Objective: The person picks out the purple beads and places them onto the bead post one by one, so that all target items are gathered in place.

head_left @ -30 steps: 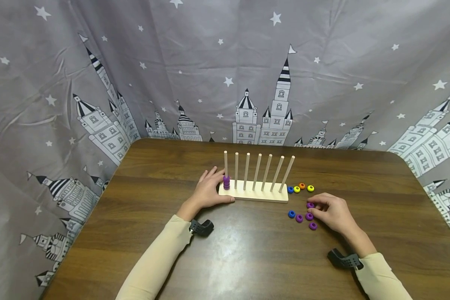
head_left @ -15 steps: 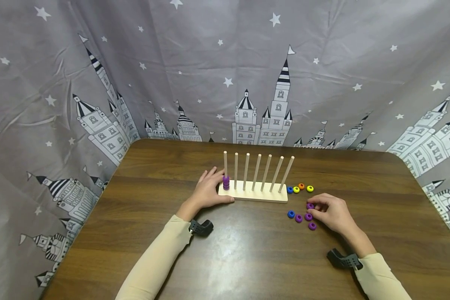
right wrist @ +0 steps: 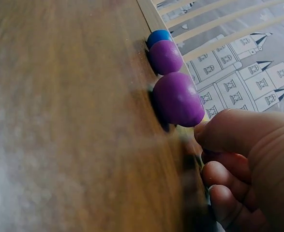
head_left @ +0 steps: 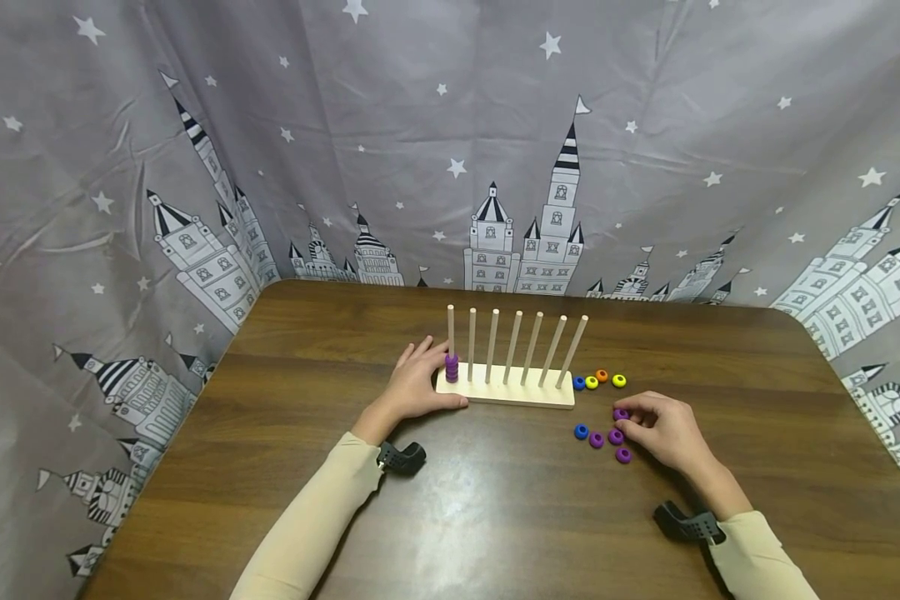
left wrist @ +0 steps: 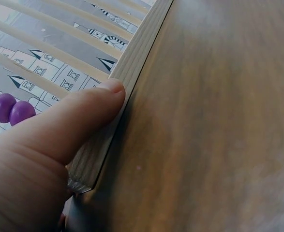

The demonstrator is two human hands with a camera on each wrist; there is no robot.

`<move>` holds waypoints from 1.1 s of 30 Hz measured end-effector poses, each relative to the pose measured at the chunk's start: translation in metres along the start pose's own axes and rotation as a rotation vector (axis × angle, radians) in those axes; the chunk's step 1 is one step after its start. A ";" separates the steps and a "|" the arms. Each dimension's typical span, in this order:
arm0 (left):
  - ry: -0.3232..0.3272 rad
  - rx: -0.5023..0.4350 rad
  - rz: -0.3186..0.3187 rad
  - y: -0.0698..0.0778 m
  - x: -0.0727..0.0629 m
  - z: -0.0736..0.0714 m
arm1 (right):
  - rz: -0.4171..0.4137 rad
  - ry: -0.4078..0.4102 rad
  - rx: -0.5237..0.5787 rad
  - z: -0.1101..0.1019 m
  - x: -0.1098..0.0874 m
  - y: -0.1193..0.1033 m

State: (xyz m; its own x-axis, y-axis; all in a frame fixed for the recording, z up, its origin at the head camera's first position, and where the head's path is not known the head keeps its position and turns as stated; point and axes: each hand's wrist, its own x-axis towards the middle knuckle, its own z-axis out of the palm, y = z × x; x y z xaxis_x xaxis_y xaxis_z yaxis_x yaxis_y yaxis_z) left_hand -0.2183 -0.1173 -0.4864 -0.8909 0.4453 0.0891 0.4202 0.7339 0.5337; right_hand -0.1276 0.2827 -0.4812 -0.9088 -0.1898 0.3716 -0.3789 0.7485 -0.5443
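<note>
A pale wooden peg stand [head_left: 521, 391] with several upright pegs stands on the table. Several purple beads [head_left: 452, 369] are stacked on its leftmost peg. My left hand [head_left: 417, 382] grips the stand's left end, the thumb along the front edge and the fingers at the back. In the left wrist view the thumb [left wrist: 91, 108] presses the wooden edge. My right hand [head_left: 663, 425] holds a purple bead [head_left: 621, 414] between thumb and index finger, low over the table to the right of the stand. Its other fingers are curled underneath in the right wrist view.
Close to the right hand lie more purple beads [head_left: 616, 437] and a blue bead [head_left: 581, 432]. Behind them, off the stand's right end, are another blue bead [head_left: 579, 383], yellow beads [head_left: 618, 381] and an orange bead [head_left: 602, 376]. A grey castle-print curtain [head_left: 390, 150] hangs behind the table.
</note>
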 end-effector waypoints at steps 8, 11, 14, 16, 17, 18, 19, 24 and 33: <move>-0.002 0.008 -0.002 0.000 -0.001 0.000 | 0.048 0.034 0.031 -0.001 -0.001 0.000; -0.003 0.009 0.000 0.000 -0.001 0.000 | 0.067 0.043 0.052 -0.001 -0.001 -0.001; -0.003 0.006 -0.001 0.000 -0.001 0.000 | 0.073 0.050 0.072 -0.002 -0.002 -0.002; -0.003 0.007 -0.001 0.000 0.000 0.000 | 0.075 0.052 0.078 -0.002 -0.002 -0.003; -0.002 0.007 -0.001 0.000 0.000 0.000 | 0.075 0.053 0.079 -0.003 -0.002 -0.003; -0.003 0.009 -0.001 0.000 0.000 0.000 | 0.078 0.054 0.080 -0.003 -0.001 -0.004; -0.003 0.011 0.000 -0.001 0.000 0.000 | 0.079 0.056 0.082 -0.004 -0.001 -0.004; -0.011 0.010 0.000 -0.001 0.001 0.001 | 0.088 0.064 0.107 -0.006 -0.001 -0.005; -0.018 0.014 -0.010 -0.002 0.001 0.000 | 0.095 0.070 0.156 -0.007 0.001 -0.007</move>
State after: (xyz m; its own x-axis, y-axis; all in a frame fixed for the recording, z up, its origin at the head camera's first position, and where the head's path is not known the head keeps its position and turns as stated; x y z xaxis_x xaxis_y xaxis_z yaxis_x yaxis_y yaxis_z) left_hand -0.2198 -0.1178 -0.4876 -0.8921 0.4467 0.0684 0.4134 0.7456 0.5226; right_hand -0.1252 0.2816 -0.4721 -0.9292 -0.0743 0.3621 -0.3200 0.6520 -0.6874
